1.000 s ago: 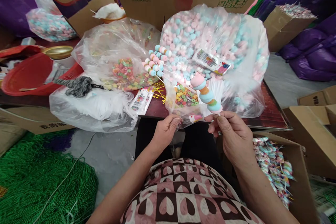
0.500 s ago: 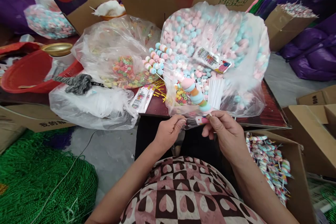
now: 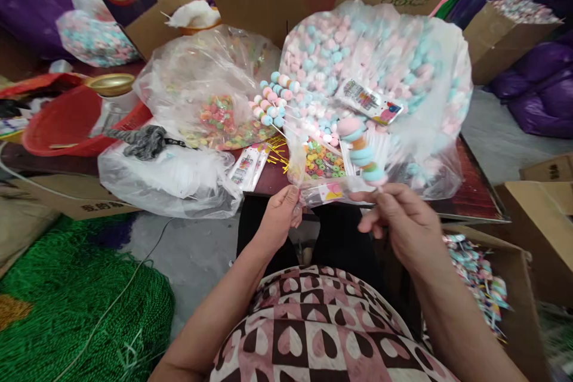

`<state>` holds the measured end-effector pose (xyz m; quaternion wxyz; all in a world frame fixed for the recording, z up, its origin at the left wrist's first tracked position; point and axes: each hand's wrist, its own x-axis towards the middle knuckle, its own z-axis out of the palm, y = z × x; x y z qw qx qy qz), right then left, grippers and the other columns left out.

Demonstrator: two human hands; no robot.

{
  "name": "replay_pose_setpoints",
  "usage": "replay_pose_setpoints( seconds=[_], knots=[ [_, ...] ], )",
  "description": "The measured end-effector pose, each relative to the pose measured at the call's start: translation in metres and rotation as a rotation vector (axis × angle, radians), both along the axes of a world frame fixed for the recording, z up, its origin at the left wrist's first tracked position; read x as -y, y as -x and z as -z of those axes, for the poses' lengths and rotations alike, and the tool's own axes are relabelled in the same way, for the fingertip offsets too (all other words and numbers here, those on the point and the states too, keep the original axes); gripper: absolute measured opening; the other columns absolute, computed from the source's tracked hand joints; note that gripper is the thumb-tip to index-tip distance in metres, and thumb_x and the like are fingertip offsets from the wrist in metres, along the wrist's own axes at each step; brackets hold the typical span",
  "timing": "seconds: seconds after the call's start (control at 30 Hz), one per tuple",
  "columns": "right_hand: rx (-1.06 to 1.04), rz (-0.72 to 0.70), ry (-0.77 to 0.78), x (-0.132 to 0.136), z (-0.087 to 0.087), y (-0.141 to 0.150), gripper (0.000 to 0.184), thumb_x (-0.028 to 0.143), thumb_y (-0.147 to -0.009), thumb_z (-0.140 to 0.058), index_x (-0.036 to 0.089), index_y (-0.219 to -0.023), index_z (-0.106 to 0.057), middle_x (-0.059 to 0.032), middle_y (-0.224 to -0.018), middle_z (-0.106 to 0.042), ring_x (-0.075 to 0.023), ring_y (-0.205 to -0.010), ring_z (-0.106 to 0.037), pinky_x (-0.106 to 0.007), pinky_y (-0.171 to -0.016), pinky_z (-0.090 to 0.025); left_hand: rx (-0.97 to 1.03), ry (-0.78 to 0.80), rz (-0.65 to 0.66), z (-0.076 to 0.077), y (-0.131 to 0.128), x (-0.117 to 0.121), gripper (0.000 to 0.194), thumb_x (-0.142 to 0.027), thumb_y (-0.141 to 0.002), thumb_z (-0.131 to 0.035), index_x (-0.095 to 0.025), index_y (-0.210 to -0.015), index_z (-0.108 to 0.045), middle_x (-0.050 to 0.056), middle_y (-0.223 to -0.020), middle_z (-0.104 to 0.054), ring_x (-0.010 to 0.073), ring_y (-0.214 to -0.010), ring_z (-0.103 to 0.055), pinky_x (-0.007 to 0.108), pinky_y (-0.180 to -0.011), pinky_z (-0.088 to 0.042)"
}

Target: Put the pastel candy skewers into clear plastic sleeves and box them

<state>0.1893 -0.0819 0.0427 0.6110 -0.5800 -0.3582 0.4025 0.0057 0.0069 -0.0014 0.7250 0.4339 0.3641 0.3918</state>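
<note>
- Candy skewer point(image 3: 362, 152): a stick threaded with pink, blue, orange and green pieces, standing nearly upright above the right hand point(image 3: 400, 224), in front of the table point(image 3: 465, 197) edge.
- The right hand pinches the skewer's stick at its lower end between thumb and fingertips; the hand is a little blurred.
- The left hand point(image 3: 280, 215) pinches the near edge of a small clear wrapper point(image 3: 324, 191), which lies flat between the two hands and bears a pink and yellow print.
- The skewer's lower end is just beside the wrapper's right end; whether it is inside the wrapper cannot be told.
- Behind the wrapper, on the table, an open bag holds coloured candy rings point(image 3: 322, 161).
- Just right of the rings lies a bundle of white sticks point(image 3: 385, 146).
- Further back sits a large clear bag of pink and blue marshmallows point(image 3: 380, 54), with a printed packet point(image 3: 373, 101) on top.
- Several finished skewers point(image 3: 273, 101) lean against that bag's left side.
- To the left, a second bag holds more rings point(image 3: 215, 119).
- A red basin point(image 3: 62, 125) stands at the far left of the table.
- A box of wrapped candies point(image 3: 478, 274) sits low on the right, beside the right forearm.
- Green netting point(image 3: 67, 310) covers the floor at the lower left.
</note>
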Motion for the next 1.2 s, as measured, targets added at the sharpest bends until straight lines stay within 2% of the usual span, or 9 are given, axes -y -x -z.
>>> replay_pose_setpoints(
  seconds=[0.1,0.27,0.5,0.63,0.77,0.83,0.93,1.1,1.2],
  knots=[
    [-0.084,0.038,-0.028,0.011,-0.008,-0.015,0.022,0.038,-0.082,-0.072,0.021,-0.087,-0.060,-0.0061,-0.082,-0.077,-0.0122,-0.045,-0.063,-0.019,-0.038,-0.041,0.221,0.158,0.030,-0.004,0.006,-0.007,0.045,-0.056,-0.078,-0.069,-0.020,-0.068,-0.044,-0.012,-0.042,-0.025,0.0052,-0.034,-0.021,0.018,-0.035,-0.027],
    [-0.031,-0.033,0.029,0.029,-0.001,-0.023,0.016,0.037,-0.081,-0.074,0.022,-0.084,-0.069,-0.0024,-0.066,-0.070,-0.0109,-0.043,-0.058,-0.020,-0.041,-0.046,0.348,0.265,0.124,-0.001,0.009,-0.004,0.046,-0.053,-0.084,-0.065,-0.019,-0.063,-0.041,-0.011,-0.040,-0.023,0.0050,-0.033,-0.020,0.017,-0.034,-0.028],
    [0.297,-0.110,0.153,0.042,0.009,-0.040,0.024,0.047,-0.085,-0.067,0.023,-0.082,-0.071,-0.0011,-0.058,-0.062,-0.0113,-0.049,-0.056,-0.019,-0.045,-0.046,0.384,0.268,0.144,0.006,0.013,-0.005,0.035,-0.047,-0.085,-0.066,-0.019,-0.071,-0.049,-0.012,-0.041,-0.022,0.0053,-0.032,-0.019,0.016,-0.033,-0.028],
    [0.485,-0.144,0.171,0.046,0.010,-0.055,0.029,0.051,-0.086,-0.064,0.023,-0.090,-0.072,-0.0019,-0.059,-0.062,-0.0129,-0.051,-0.057,-0.022,-0.047,-0.047,0.345,0.237,0.173,0.012,0.014,-0.009,0.039,-0.049,-0.084,-0.067,-0.019,-0.069,-0.046,-0.012,-0.041,-0.023,0.0047,-0.032,-0.020,0.016,-0.033,-0.027],
    [0.612,-0.185,0.202,0.045,0.000,-0.068,0.040,0.059,-0.082,-0.064,0.022,-0.092,-0.076,-0.0022,-0.056,-0.063,-0.0123,-0.047,-0.053,-0.021,-0.042,-0.043,0.227,0.165,0.227,0.015,0.016,-0.015,0.042,-0.054,-0.080,-0.069,-0.019,-0.071,-0.047,-0.012,-0.042,-0.026,0.0040,-0.032,-0.022,0.016,-0.034,-0.027],
    [0.665,-0.199,0.211,0.043,-0.007,-0.073,0.045,0.063,-0.078,-0.066,0.021,-0.088,-0.079,-0.0051,-0.063,-0.069,-0.0136,-0.049,-0.057,-0.022,-0.044,-0.046,0.137,0.116,0.264,0.011,0.018,-0.018,0.044,-0.054,-0.080,-0.069,-0.019,-0.069,-0.046,-0.012,-0.043,-0.028,0.0035,-0.033,-0.023,0.017,-0.035,-0.026],
    [0.742,-0.174,0.201,0.042,-0.013,-0.078,0.046,0.066,-0.073,-0.069,0.022,-0.081,-0.080,-0.0086,-0.076,-0.076,-0.0186,-0.063,-0.068,-0.025,-0.056,-0.054,0.011,0.037,0.326,0.004,0.021,-0.021,0.044,-0.055,-0.083,-0.065,-0.018,-0.068,-0.047,-0.011,-0.045,-0.030,0.0032,-0.036,-0.024,0.017,-0.036,-0.024],
    [0.612,-0.171,0.216,0.040,-0.001,-0.066,0.045,0.059,-0.074,-0.072,0.017,-0.087,-0.080,-0.0085,-0.070,-0.073,-0.0147,-0.053,-0.060,-0.024,-0.047,-0.049,-0.129,-0.062,0.423,-0.001,0.020,-0.023,0.044,-0.056,-0.087,-0.058,-0.017,-0.068,-0.049,-0.009,-0.047,-0.032,0.0037,-0.038,-0.027,0.019,-0.039,-0.024],
    [0.549,-0.182,0.209,0.040,0.011,-0.055,0.040,0.054,-0.077,-0.071,0.018,-0.091,-0.079,-0.0059,-0.067,-0.070,-0.0128,-0.051,-0.054,-0.023,-0.045,-0.044,-0.141,-0.076,0.388,0.000,0.018,-0.025,0.042,-0.054,-0.087,-0.059,-0.017,-0.069,-0.051,-0.009,-0.047,-0.035,0.0038,-0.040,-0.031,0.018,-0.042,-0.027]
  ],
)
